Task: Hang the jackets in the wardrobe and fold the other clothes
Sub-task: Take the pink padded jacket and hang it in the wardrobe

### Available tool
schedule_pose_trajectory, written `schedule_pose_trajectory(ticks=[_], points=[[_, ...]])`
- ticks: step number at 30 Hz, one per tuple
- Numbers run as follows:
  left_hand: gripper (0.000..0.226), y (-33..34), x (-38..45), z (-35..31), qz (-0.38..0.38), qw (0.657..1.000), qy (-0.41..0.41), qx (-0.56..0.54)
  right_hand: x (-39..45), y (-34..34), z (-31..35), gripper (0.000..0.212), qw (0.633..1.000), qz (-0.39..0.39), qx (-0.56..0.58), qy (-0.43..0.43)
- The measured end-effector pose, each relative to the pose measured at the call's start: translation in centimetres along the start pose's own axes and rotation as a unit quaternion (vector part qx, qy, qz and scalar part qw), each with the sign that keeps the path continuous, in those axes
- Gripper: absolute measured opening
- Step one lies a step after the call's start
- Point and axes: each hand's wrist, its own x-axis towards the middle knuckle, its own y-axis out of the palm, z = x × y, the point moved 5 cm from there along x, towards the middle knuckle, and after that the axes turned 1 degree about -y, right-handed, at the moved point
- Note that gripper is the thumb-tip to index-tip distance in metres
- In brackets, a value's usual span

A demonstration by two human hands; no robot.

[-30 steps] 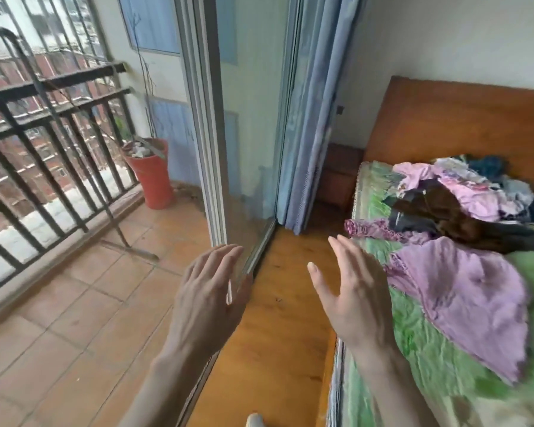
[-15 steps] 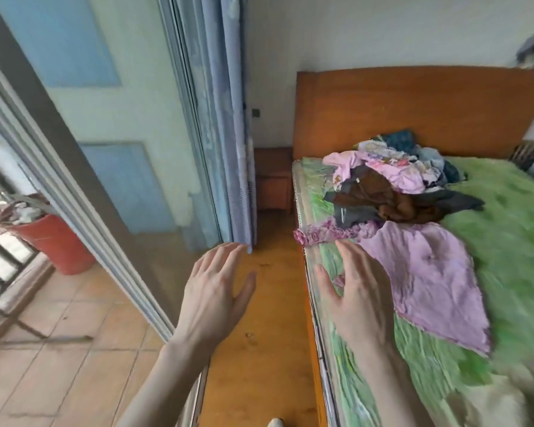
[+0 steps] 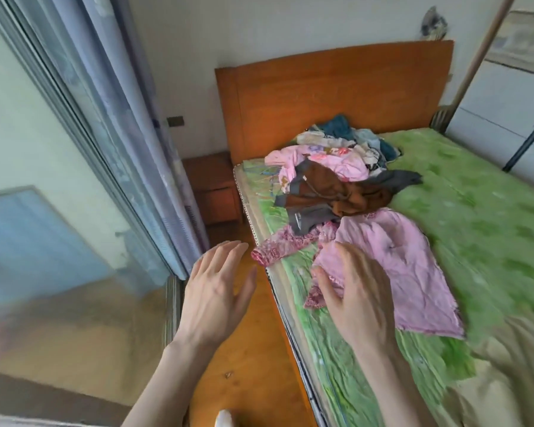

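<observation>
A heap of mixed clothes (image 3: 336,167) lies near the head of the bed (image 3: 475,211), with pink, brown, grey and blue pieces tangled together. In front of it a flat pink garment (image 3: 407,266) is spread on the green bedcover. My right hand (image 3: 355,291) hovers over the near edge of that pink garment with fingers straight and spread, holding nothing. My left hand (image 3: 216,291) is raised over the wooden floor beside the bed, fingers also straight, empty.
A wooden headboard (image 3: 336,97) stands behind the heap, and a low wooden nightstand (image 3: 213,186) sits left of the bed. A blue curtain (image 3: 130,118) and a glass sliding door (image 3: 43,211) fill the left. A tan blanket (image 3: 512,380) lies at the bed's near right.
The view has swung right from the balcony toward the bed. Both hands have stayed raised and empty; my right hand now sits over the pink garment instead of the bed's edge.
</observation>
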Motion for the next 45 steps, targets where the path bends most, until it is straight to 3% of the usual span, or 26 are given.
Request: schedule_pose_trajectory(ticks=[4, 15, 24, 30, 36, 45], points=[[0.043, 3.6, 4.8, 0.4, 0.020, 0.999, 0.036, -0.031, 2.8, 1.1, -2.3, 0.052, 0.999, -0.026, -0.023, 0.039], [0.044, 14.6, 22.4, 4.5, 0.063, 0.984, 0.130, -0.100, 15.2, 6.4, -6.4, 0.061, 0.982, -0.049, -0.084, 0.160], [0.037, 25.1, 32.4, 5.1, 0.130, 0.950, 0.216, -0.184, 19.8, 8.2, -10.1, 0.058, 0.949, -0.058, -0.150, 0.270], [0.034, 31.7, 34.9, 2.4, 0.170, 0.929, 0.247, -0.218, 19.9, 10.1, -14.3, 0.065, 0.925, -0.043, -0.166, 0.340], [0.042, 37.2, 38.6, -1.5, 0.199, 0.919, 0.257, -0.221, 22.4, 11.7, -20.2, 0.068, 0.922, -0.023, -0.152, 0.356], [0.038, 47.8, 45.7, -8.0, 0.190, 0.916, 0.291, -0.200, 28.6, 14.3, -32.7, 0.071, 0.920, -0.026, -0.150, 0.361]])
